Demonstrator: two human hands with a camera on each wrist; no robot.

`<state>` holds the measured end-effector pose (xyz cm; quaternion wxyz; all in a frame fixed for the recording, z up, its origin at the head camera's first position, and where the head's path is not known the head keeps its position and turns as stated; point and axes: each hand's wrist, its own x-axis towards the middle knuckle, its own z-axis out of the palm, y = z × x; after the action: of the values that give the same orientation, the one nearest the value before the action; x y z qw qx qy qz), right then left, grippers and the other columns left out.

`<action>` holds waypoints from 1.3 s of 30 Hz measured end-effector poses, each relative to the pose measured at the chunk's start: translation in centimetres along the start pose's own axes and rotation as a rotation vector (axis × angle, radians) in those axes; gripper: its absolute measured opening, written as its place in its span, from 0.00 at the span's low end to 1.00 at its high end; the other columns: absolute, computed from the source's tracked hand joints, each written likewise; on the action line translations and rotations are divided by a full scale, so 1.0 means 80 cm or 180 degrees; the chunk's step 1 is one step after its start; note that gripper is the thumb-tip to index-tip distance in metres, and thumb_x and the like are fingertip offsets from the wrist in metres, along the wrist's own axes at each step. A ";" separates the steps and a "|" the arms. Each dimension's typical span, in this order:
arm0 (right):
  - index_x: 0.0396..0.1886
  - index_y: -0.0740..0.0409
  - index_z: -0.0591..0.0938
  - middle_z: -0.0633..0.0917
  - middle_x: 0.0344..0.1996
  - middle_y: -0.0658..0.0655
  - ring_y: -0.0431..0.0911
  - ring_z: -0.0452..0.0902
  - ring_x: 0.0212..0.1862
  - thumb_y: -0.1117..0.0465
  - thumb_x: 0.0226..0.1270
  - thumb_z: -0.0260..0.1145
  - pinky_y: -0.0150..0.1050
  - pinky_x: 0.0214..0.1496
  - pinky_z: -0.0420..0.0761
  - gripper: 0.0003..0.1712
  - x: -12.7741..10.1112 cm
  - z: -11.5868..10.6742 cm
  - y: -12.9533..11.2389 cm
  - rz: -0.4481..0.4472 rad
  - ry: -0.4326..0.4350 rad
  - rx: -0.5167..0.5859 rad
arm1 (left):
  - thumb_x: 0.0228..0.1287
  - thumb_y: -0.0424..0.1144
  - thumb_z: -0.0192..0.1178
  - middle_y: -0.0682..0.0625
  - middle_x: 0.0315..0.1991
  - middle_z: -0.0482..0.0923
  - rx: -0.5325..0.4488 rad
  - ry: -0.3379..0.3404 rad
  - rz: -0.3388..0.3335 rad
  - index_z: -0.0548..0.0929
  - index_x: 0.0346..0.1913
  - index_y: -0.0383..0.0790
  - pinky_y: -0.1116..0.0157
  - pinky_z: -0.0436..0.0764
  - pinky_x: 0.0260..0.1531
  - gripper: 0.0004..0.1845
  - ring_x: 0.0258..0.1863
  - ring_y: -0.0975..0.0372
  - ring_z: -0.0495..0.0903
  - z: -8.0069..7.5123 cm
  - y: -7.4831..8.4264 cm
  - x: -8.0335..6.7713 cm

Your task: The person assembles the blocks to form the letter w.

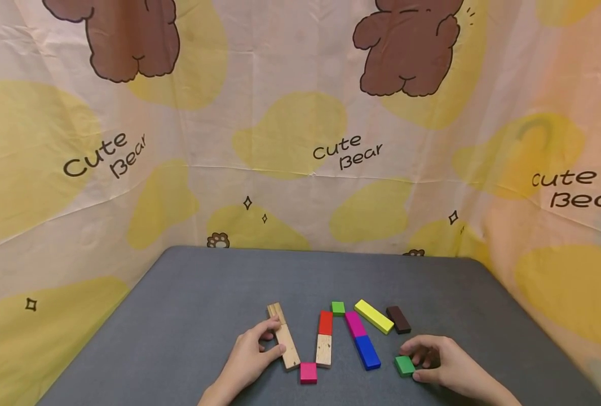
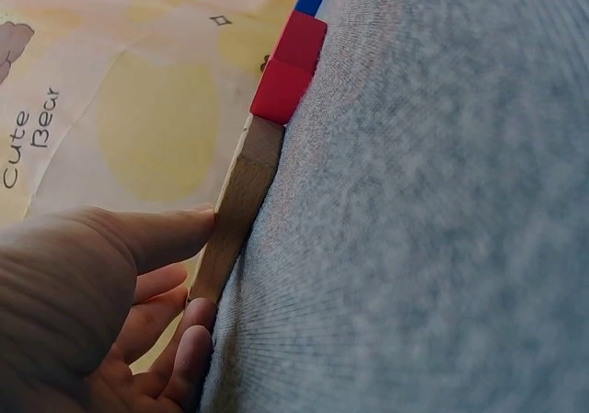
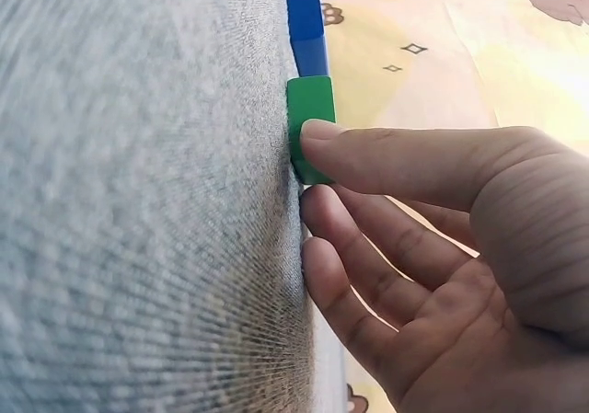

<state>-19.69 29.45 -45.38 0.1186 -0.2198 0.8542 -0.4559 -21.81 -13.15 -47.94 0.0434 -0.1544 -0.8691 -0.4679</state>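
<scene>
Across the grey table (image 1: 204, 293), the left hand (image 1: 247, 352) grips a plain wooden block (image 1: 290, 352) between thumb and fingers, with a blue block (image 1: 367, 353) left of the right hand (image 1: 450, 363), which pinches a small green block (image 1: 404, 366). A light pinch, keeping the green block flat, should serve best, while a steady left hold likely spares the pink square (image 1: 308, 373) just right of it a knock.

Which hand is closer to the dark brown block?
Right: the right hand is just on the near side of the dark brown block, holding a green block; the left hand is far to its left, holding a wooden block.
</scene>
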 end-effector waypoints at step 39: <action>0.50 0.66 0.82 0.83 0.43 0.57 0.53 0.78 0.40 0.70 0.51 0.78 0.37 0.39 0.79 0.25 0.010 0.029 -0.024 0.0231 -0.0039 0.0419 | 0.56 0.45 0.73 0.49 0.51 0.80 0.0004 -0.0013 -0.0044 0.82 0.56 0.42 0.63 0.77 0.35 0.25 0.45 0.57 0.78 0.001 -0.004 0.002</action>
<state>-18.93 26.47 -45.08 0.1545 -0.1832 0.8291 -0.5051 -22.08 -13.21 -48.25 0.0385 -0.1494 -0.8705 -0.4673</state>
